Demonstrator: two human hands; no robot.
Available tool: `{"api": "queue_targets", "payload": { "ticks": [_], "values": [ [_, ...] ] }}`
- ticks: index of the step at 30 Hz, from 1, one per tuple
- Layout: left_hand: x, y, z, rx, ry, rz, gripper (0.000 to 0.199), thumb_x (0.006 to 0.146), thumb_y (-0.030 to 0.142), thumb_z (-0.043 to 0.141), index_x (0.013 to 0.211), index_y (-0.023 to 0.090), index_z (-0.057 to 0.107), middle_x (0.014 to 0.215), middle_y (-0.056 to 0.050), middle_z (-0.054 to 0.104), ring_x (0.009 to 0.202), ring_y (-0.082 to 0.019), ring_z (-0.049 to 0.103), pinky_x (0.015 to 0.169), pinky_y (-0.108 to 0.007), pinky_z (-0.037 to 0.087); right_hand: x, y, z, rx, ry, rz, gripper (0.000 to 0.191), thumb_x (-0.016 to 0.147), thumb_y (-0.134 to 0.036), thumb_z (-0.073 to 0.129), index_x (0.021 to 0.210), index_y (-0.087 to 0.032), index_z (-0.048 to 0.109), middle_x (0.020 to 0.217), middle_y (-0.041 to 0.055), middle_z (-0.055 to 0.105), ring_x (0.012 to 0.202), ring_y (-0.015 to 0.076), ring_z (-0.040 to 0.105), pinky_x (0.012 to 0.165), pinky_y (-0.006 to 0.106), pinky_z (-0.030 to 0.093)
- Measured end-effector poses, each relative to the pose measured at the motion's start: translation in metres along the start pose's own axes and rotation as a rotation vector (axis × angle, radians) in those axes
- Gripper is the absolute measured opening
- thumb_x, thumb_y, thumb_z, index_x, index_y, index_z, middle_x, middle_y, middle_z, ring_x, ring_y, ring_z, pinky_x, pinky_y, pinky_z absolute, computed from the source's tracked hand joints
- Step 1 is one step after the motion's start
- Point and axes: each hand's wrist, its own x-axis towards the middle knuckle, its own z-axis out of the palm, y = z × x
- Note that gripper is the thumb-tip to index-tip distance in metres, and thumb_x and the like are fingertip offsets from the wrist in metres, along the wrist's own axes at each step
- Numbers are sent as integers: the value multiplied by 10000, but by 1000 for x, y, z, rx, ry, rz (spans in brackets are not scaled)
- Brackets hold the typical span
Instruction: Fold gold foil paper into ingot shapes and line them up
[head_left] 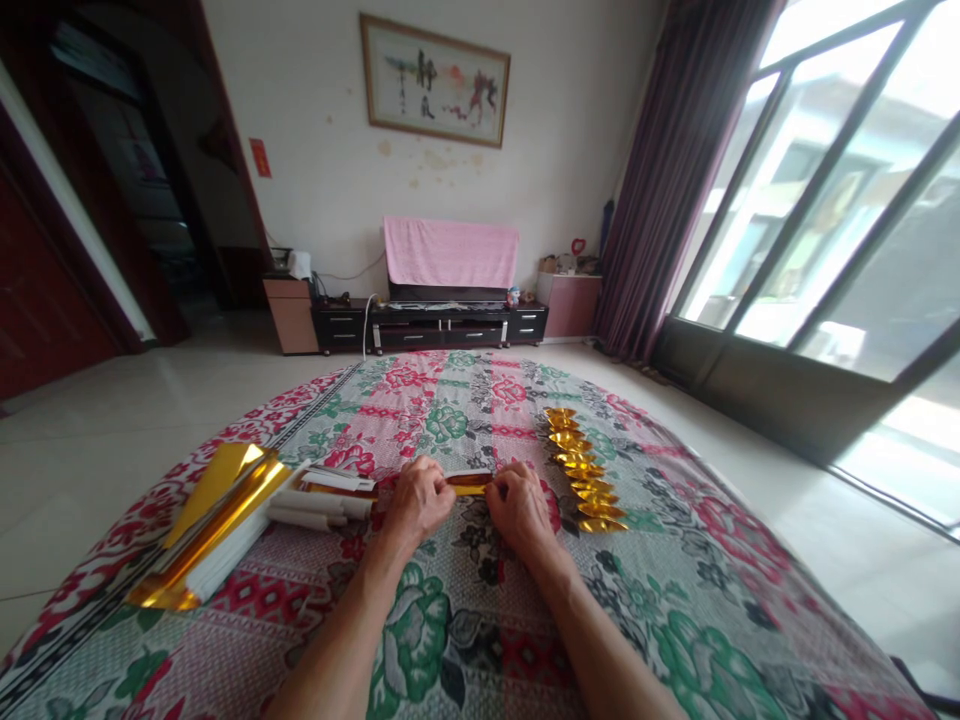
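A narrow folded strip of gold foil paper (471,482) with a white edge stretches between my hands, just above the patterned cloth. My left hand (424,497) pinches its left end, and my right hand (519,500) pinches the right end; both fists hide the ends. Just left of my left hand lie several rolled or folded white-backed paper strips (319,505). Beyond them is a stack of gold foil sheets (225,520). To the right of my right hand, several gold folded boat-like pieces (589,475) run in a row.
A floral cloth (450,420) covers the broad rounded surface under my hands. Past its far edge stand a low black TV cabinet (442,328) and a screen under a pink towel (450,252). A purple curtain (652,200) hangs beside large windows (825,200) at right.
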Motion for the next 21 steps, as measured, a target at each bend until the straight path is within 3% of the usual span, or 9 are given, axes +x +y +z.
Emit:
{"api": "queue_targets", "payload": {
  "ticks": [21],
  "values": [
    [-2,0,-1,19,24,19,124,653,112,520,555,183,492,711,-24,554,762,-158,538,731,-274,418,0,-2,-1,-7,-9,12,175,767,-153,498,615,-177,581,791,49,585,795,154,516,745,246,374]
  ]
}}
